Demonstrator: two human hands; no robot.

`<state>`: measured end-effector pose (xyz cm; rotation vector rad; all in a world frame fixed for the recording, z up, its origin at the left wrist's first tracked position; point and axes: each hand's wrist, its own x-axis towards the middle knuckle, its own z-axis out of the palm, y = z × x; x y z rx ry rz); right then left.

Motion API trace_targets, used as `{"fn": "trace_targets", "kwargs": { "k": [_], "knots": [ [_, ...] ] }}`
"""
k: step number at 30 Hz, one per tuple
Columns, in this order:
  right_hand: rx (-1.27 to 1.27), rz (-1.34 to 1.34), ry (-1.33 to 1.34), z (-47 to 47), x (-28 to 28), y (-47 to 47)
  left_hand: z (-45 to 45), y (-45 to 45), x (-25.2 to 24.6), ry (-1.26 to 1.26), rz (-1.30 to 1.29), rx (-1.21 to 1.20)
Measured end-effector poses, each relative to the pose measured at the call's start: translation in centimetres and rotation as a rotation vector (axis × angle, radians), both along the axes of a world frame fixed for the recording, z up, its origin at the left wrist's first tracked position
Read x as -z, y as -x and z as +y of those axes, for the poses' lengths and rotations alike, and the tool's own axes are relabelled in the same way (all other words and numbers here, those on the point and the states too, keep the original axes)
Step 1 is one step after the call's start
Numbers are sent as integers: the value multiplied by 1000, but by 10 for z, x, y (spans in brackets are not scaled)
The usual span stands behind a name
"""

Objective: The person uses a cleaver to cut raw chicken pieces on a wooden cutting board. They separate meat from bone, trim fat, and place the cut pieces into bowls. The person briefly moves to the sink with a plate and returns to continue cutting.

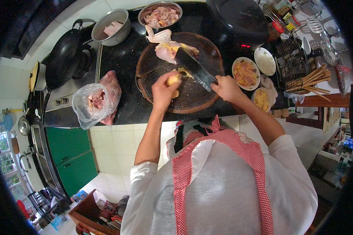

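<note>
My right hand (228, 89) grips the handle end of a cleaver (195, 69), whose dark, broad blade slants up and left over a round wooden chopping block (191, 101). The blade's far end meets a raw chicken piece (166, 52) with a wing attached, near the block's back edge. Over the block's left part, my left hand (162, 91) is closed around a yellow lump (174, 79), which looks like chicken fat or skin. It is slightly blurred. Small yellow scraps (184, 71) lie between the left hand and the blade.
Behind the block stand a metal bowl of chopped chicken (161, 16) and a metal pot (114, 36). A plastic bag of raw meat (101, 101) sits left, near a wok (63, 58). To the right are a bowl of yellowish pieces (245, 73), a white dish (264, 61) and chopsticks (309, 80).
</note>
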<state>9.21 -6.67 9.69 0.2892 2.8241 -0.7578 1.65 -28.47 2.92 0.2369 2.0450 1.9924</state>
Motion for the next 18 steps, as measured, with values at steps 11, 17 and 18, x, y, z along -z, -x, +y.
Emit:
{"fn": "trace_targets", "kwargs": {
  "k": [11, 17, 18],
  "knots": [
    [-205, 103, -120, -26, -4, -8, -10, -24, 17, 629, 295, -149],
    [-258, 142, -121, -42, -29, 12, -18, -33, 28, 583, 411, -265],
    [-238, 215, -91, -43, -36, 12, -19, -34, 30, 522, 412, -287]
  ]
}}
